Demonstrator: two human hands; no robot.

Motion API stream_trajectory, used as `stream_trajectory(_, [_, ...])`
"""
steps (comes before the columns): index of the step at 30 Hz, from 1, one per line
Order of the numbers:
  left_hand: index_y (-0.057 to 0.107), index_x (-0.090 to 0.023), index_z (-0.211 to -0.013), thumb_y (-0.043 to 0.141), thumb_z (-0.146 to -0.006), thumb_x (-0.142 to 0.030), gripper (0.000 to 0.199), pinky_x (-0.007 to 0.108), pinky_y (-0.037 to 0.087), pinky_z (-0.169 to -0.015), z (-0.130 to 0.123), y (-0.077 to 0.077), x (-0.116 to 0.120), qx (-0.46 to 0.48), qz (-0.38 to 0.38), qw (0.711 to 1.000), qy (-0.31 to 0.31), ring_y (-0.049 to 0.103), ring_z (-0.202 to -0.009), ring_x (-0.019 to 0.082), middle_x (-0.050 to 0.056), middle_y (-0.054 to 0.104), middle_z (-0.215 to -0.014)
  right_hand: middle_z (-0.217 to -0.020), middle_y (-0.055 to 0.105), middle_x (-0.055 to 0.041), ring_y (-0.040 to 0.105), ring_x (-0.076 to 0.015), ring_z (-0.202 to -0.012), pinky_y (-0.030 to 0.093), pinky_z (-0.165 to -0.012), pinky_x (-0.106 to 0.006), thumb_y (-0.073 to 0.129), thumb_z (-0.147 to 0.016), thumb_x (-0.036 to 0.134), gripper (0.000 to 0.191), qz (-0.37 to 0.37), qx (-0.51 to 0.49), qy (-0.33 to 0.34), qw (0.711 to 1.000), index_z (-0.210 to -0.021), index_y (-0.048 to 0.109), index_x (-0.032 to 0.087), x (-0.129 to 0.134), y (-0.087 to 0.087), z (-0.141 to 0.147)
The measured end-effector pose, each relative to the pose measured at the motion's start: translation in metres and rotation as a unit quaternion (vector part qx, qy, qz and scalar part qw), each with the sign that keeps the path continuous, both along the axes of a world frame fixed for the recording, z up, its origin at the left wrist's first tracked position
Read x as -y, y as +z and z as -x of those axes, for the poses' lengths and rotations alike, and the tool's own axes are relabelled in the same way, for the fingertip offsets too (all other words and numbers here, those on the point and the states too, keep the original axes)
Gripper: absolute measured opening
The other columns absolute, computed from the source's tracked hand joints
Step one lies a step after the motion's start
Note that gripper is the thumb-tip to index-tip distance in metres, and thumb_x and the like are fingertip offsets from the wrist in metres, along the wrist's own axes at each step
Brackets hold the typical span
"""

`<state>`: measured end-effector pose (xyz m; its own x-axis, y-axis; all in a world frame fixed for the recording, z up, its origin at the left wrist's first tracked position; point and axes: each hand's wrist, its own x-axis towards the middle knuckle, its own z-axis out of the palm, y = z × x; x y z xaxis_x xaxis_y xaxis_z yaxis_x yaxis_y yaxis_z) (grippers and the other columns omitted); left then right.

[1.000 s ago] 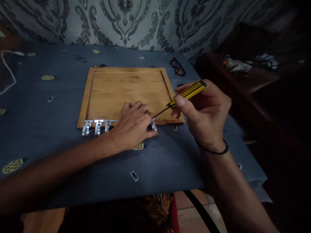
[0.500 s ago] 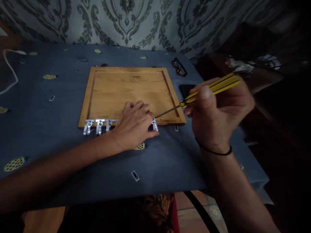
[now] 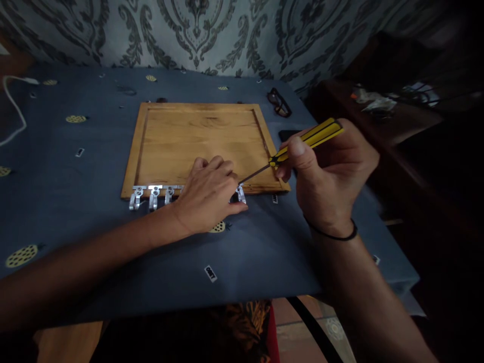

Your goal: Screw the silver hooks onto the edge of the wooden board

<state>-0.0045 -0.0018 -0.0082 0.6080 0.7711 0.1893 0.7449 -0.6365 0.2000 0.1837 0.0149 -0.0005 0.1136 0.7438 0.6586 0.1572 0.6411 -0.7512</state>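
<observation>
My right hand (image 3: 328, 171) is wrapped round the yellow, black-striped handle of a screwdriver (image 3: 308, 141). Its shaft slants down to the left, and the tip meets the rightmost hook of a silver metal hook rail (image 3: 155, 191). That rail lies along the near edge of a framed wooden board (image 3: 204, 141), its hooks pointing toward me. Over the rail's right part lies my left hand (image 3: 212, 194), fingers curled over the board's edge and thumb reaching under the rightmost hook. It covers the middle hooks, and the exact contact of its fingertips is hidden.
The board lies on a table with a blue pineapple-print cloth (image 3: 151, 282). Glasses (image 3: 279, 102) and a dark flat object (image 3: 287, 134) are to the board's right. A white cable (image 3: 22, 111) runs at the far left. A patterned wall covering (image 3: 212, 35) rises behind.
My right hand and the screwdriver's handle have shifted left and turned slightly, while the tip stays at the rightmost hook. My left hand, the rail and the board hold their places.
</observation>
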Motion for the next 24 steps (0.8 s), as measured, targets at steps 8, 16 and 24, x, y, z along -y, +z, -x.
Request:
stream_trajectory(8, [0.077,-0.014,-0.095,0.083,-0.09,-0.046,0.033,0.043,0.04,-0.088,-0.001,0.001,0.0,-0.005,-0.001,1.0,0.001,0.06,-0.11,0.032,0.011,0.072,-0.104,-0.066,0.064,0.0063,0.058,-0.0086,-0.045,0.045,-0.039,-0.022,0.094,-0.078,0.045,0.032,0.032,0.024,0.028,0.999,-0.075,0.068,0.026,0.003,0.002,-0.001])
stream_trajectory(16, [0.076,-0.015,-0.091,0.083,-0.09,-0.046,0.032,0.042,0.039,-0.087,0.0,0.0,0.0,-0.003,-0.01,1.0,0.001,0.06,-0.108,0.032,0.011,0.072,-0.103,-0.09,0.078,-0.0008,0.069,-0.0142,-0.064,0.055,-0.052,-0.028,0.083,-0.091,0.047,0.022,0.072,0.04,0.108,0.991,-0.106,0.084,0.032,0.006,0.003,-0.013])
stream_trajectory(24, [0.077,-0.014,-0.093,0.084,-0.09,-0.047,0.034,0.043,0.039,-0.087,-0.001,0.0,0.0,-0.007,-0.004,1.0,0.0,0.06,-0.109,0.032,0.011,0.072,-0.103,-0.068,0.066,0.0036,0.053,-0.0084,-0.043,0.042,-0.037,-0.024,0.093,-0.076,0.053,0.041,0.022,0.024,0.042,0.999,-0.068,0.067,0.024,0.005,0.007,-0.001])
